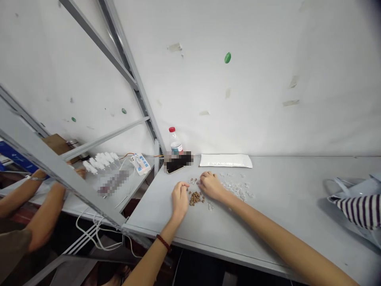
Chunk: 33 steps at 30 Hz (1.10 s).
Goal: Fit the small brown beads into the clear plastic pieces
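Observation:
A small pile of brown pieces [195,198] lies on the grey table between my hands. My left hand [179,198] rests at the pile's left side, its fingers bent together; whatever is in them is too small to make out. Just beyond the pile, my right hand [210,185] reaches in from the right with curled fingers close to the tabletop. Its fingertips are partly hidden, so any piece in them cannot be named. A few clear and brown bits [193,181] lie between the two hands. Many small clear pieces [236,190] are scattered right of my right hand, and several more clear pieces [210,205] lie nearer me.
At the back stand a red-capped bottle [175,143], a phone [179,162] and a flat white packet [225,160]. A striped bag [360,210] sits at the right. Beyond the metal frame [131,79], another person's arms [49,212] work near white plugs and a power strip [141,164].

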Each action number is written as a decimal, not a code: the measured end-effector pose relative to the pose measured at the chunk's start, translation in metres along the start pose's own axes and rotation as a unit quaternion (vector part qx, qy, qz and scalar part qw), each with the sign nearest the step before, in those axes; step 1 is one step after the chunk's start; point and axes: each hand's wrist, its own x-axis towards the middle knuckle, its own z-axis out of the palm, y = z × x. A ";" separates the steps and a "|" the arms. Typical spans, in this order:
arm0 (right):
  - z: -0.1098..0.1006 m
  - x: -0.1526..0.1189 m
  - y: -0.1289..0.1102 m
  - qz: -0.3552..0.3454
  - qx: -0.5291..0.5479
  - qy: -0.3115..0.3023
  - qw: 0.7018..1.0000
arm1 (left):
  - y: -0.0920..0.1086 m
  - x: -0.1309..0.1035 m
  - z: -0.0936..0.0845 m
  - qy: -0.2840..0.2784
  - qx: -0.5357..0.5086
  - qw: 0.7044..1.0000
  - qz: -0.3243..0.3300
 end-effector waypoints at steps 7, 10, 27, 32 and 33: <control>-0.012 -0.013 0.023 -0.035 0.082 0.150 0.985 | 0.028 0.043 0.030 -0.201 -0.016 0.977 0.063; -0.014 -0.019 0.038 -0.055 0.094 0.197 0.974 | 0.034 0.057 0.048 -0.262 0.047 0.951 0.157; -0.016 -0.029 0.074 -0.010 -0.016 0.103 0.995 | -0.008 0.129 0.005 -0.246 -0.043 0.947 -0.203; -0.016 -0.031 0.071 -0.007 -0.018 0.121 0.992 | -0.007 0.110 0.007 -0.374 0.169 0.911 -0.043; -0.016 -0.031 0.069 -0.008 -0.018 0.128 0.992 | -0.006 0.107 0.006 -0.380 0.182 0.906 -0.039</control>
